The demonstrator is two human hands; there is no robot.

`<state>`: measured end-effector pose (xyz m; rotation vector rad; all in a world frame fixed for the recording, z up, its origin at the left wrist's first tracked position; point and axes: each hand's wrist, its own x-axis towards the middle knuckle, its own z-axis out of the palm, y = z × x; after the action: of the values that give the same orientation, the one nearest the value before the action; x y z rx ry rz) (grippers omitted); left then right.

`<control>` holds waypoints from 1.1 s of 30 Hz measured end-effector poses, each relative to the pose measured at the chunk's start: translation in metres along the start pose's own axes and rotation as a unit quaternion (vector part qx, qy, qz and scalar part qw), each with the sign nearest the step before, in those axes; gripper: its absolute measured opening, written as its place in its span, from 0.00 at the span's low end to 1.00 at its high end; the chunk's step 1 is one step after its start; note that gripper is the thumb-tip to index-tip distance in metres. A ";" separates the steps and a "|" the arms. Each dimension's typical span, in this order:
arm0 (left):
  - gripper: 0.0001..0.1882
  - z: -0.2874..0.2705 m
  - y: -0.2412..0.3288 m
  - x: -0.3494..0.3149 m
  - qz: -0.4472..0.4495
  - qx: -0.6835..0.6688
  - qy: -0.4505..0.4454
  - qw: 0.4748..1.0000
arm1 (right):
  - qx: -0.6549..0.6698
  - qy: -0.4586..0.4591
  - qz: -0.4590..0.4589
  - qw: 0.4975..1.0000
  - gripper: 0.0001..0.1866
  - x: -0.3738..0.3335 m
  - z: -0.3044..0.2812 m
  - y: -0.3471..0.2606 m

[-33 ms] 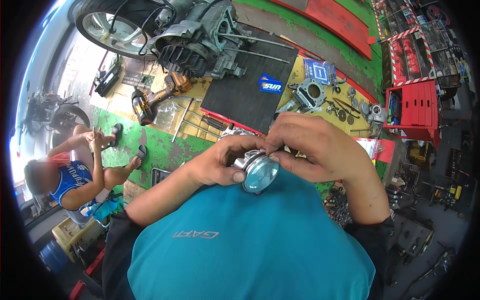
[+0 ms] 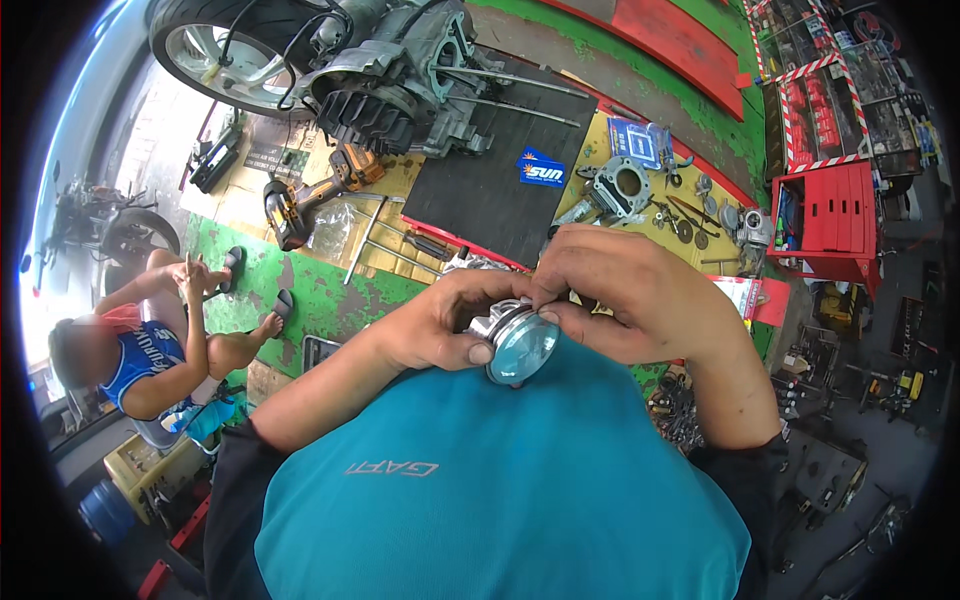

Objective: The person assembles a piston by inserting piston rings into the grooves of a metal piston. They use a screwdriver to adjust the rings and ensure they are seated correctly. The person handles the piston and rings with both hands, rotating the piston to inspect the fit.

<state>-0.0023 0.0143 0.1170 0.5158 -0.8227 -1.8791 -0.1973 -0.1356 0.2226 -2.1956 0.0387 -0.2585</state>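
A shiny metal piston point(image 2: 523, 350) is held close against my teal shirt, its round crown tilted toward me. Dark ring grooves run around its side just behind the crown. My left hand point(image 2: 447, 325) grips the piston from the left, thumb on the near edge and fingers behind it. On the other side, my right hand point(image 2: 610, 290) pinches the upper right rim by the grooves with thumb and forefinger. Those fingertips hide whether a separate ring is between them.
Ahead stands a scooter engine point(image 2: 400, 90) with long studs pointing right. An impact driver point(image 2: 290, 212) and a T-handle wrench point(image 2: 365, 240) lie left. A cylinder block point(image 2: 622, 185) sits right among small parts, near a red tool cabinet point(image 2: 825, 215). A seated person point(image 2: 165, 345) is at left.
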 end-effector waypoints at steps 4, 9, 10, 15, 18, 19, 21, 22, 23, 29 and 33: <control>0.42 0.000 0.003 0.000 -0.009 0.017 -0.015 1.000 | 0.024 -0.001 0.000 1.000 0.09 -0.002 0.001 0.002; 0.38 -0.001 0.010 0.001 -0.009 0.010 -0.033 0.999 | 0.011 -0.012 -0.005 1.000 0.09 -0.001 -0.004 -0.003; 0.37 -0.002 0.012 0.001 -0.017 0.017 -0.045 0.999 | 0.004 -0.013 -0.009 1.000 0.10 0.000 -0.004 -0.005; 0.35 0.003 0.018 0.002 -0.040 0.016 -0.052 0.998 | -0.018 -0.028 0.018 0.999 0.12 -0.005 -0.003 -0.012; 0.34 0.007 0.025 0.004 -0.047 0.045 -0.052 0.997 | -0.036 -0.041 0.018 0.998 0.11 -0.007 -0.002 -0.014; 0.34 0.007 0.027 0.004 -0.055 0.045 -0.061 0.996 | -0.049 -0.052 0.018 0.997 0.10 -0.006 -0.005 -0.019; 0.34 0.008 0.032 0.007 -0.073 0.044 -0.079 0.993 | -0.070 -0.065 0.016 0.995 0.10 -0.007 -0.008 -0.023; 0.34 0.008 0.036 0.009 -0.080 0.057 -0.087 0.991 | -0.078 -0.068 0.014 0.994 0.10 -0.008 -0.009 -0.023; 0.34 0.008 0.041 0.011 -0.087 0.071 -0.094 0.989 | -0.087 -0.071 0.011 0.994 0.10 -0.007 -0.010 -0.024; 0.32 0.006 0.043 0.015 -0.093 0.112 -0.114 0.983 | -0.126 -0.076 0.010 0.989 0.12 -0.010 -0.009 -0.029; 0.31 0.006 0.048 0.021 -0.098 0.204 -0.162 0.961 | -0.144 -0.066 0.004 0.987 0.12 -0.010 -0.010 -0.026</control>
<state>0.0138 -0.0164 0.1563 0.5630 -1.4409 -2.0105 -0.2111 -0.1269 0.2476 -2.4958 0.0122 -0.1065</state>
